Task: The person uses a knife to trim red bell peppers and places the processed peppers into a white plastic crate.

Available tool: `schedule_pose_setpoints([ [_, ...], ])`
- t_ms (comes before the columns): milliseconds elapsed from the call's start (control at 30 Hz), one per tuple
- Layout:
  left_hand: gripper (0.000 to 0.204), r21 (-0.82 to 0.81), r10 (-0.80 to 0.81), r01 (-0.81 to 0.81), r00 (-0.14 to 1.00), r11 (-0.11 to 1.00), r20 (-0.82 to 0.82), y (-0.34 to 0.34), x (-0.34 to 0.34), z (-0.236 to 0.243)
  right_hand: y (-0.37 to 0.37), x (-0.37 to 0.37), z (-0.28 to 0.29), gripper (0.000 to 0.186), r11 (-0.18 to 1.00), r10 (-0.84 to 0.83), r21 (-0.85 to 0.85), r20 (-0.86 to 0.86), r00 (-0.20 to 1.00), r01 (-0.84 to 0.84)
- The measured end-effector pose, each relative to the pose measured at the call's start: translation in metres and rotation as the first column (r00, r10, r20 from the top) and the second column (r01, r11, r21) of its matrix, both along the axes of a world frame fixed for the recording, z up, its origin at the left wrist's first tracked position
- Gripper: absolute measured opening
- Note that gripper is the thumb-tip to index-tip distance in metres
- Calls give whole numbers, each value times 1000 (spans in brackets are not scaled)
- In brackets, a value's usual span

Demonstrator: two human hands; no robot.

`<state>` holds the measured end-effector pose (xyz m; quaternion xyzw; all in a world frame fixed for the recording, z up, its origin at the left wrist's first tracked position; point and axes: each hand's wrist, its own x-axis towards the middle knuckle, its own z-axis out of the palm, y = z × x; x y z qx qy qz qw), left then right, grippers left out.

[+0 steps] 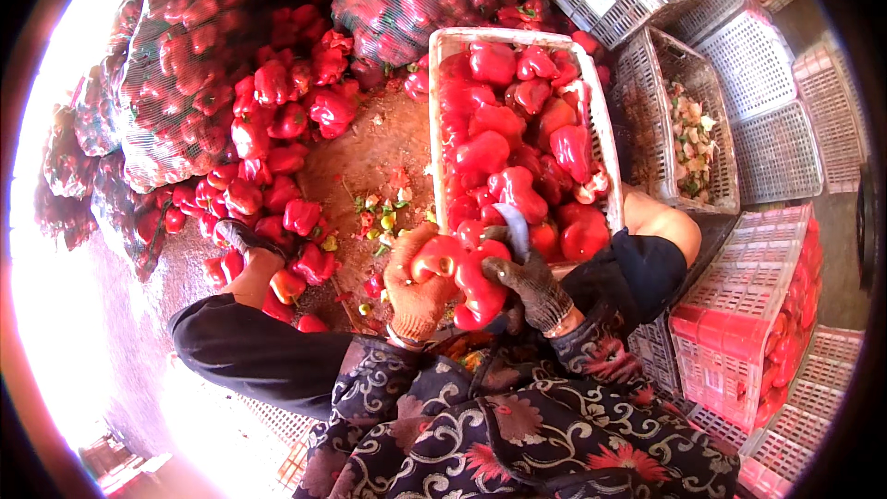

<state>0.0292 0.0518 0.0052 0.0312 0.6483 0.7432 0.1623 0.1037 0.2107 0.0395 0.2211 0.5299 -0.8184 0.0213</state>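
Observation:
My left hand (416, 296), in an orange knit glove, is closed on a red bell pepper (434, 261) low in the middle of the view. My right hand (536, 291), in a dark glove, grips a small curved knife (515, 231), its blade upright beside another part of red pepper (479, 291) between the hands; whether this is one pepper or two I cannot tell. Just beyond both hands a white plastic crate (591, 97) holds several glossy red peppers (490, 152).
Loose peppers (286, 157) and mesh sacks of peppers (171, 83) lie at left and back, with trimmings (388, 217) on the ground. A crate of pale scraps (693, 139), stacked white crates (767, 148) and a red-filled crate (725, 314) stand at right. My legs (249, 342) flank the work.

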Motion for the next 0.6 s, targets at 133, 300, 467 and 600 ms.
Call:
schedule_pose_setpoints([
  [133,55,99,224,-246,954,964,197,9,-15,13,-2,26,3,78,965,-80,250,4,997,77],
  [300,58,435,-50,-51,975,899,217,-23,-32,-23,38,32,37,65,944,-216,294,211,953,149],
  [467,67,598,-169,-66,929,799,329,-24,-21,-20,130,-31,30,54,856,-233,494,102,967,154],
  [600,62,649,-292,36,911,760,291,-1,-19,11,199,-76,-81,62,-93,-113,977,181,977,-192],
])
